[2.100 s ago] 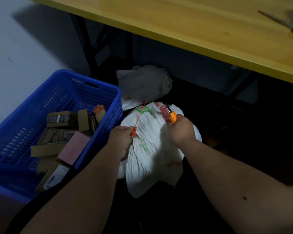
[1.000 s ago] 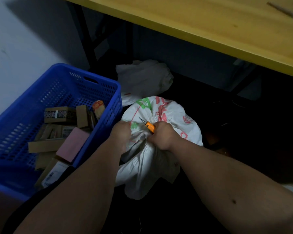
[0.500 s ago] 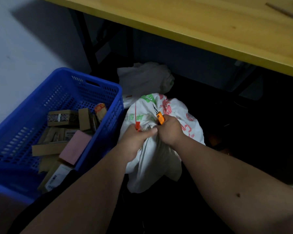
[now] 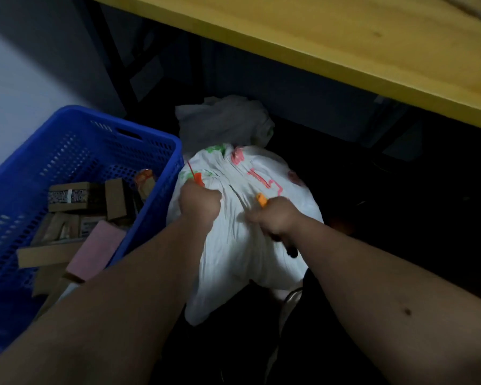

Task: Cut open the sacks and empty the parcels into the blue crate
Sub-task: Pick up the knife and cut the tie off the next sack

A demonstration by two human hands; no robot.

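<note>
A white sack (image 4: 242,245) with red and green print stands on the dark floor right of the blue crate (image 4: 75,151). My left hand (image 4: 199,202) grips the gathered sack neck beside a red seal tie (image 4: 196,177). My right hand (image 4: 275,216) holds an orange-handled cutter (image 4: 261,200) and presses against the sack cloth just right of the neck. The blade is hidden. Several cardboard parcels (image 4: 78,197) and a pink one (image 4: 95,247) lie in the crate.
A second, crumpled white sack (image 4: 225,120) lies behind the first, under the yellow tabletop (image 4: 345,43). Black table legs (image 4: 117,65) stand behind the crate. The floor to the right is dark.
My hands have drawn apart on the sack: the left stays at the tied neck, the right with the cutter has shifted right and down. The view has tilted lower.
</note>
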